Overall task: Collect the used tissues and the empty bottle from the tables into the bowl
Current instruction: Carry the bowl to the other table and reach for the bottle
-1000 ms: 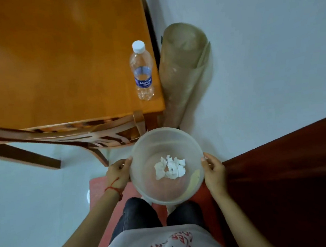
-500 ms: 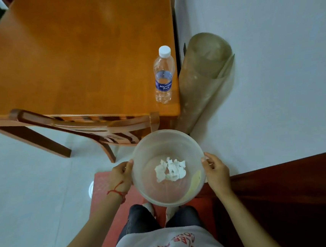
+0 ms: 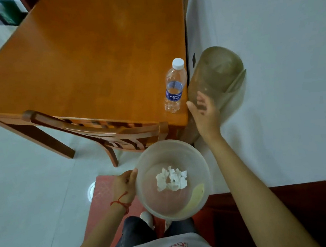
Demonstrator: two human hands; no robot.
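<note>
A person stands holding a translucent bowl (image 3: 173,179) at waist height; the left hand (image 3: 124,187) grips its rim; crumpled tissues (image 3: 172,178) lie inside it; beyond, the right hand (image 3: 205,112) reaches forward with fingers spread, empty, just beside a clear capped bottle (image 3: 174,86); the bottle stands upright at the near right corner of the orange wooden worktop (image 3: 84,61).

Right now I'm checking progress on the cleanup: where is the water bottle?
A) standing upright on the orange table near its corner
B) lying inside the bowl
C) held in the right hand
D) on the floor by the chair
A: the bottle stands upright on the table near its corner, while the open right hand is beside it, not touching, and the bowl holds only tissues.
</note>
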